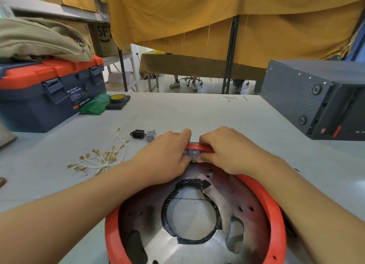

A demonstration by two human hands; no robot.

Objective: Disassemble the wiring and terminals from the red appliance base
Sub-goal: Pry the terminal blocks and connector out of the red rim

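- Red base (276,210) lies open side up at 6 o'clock on the grey table (197,109); both hands meet at its far rim, 12 o'clock of the ring
- Left hand (166,155) and right hand (225,151) each pinch a small grey part (192,155) seated in the rim, fingers curled round it
- Risk: a hard pull could snap the clip or crack the rim; a slip may scrape fingertips on the metal tab
- Base is not held down, so it may slide or tip
- Loose wires (102,159) at 9 o'clock, black socket (137,134) and grey switch (151,135) at 11 o'clock, could be knocked away
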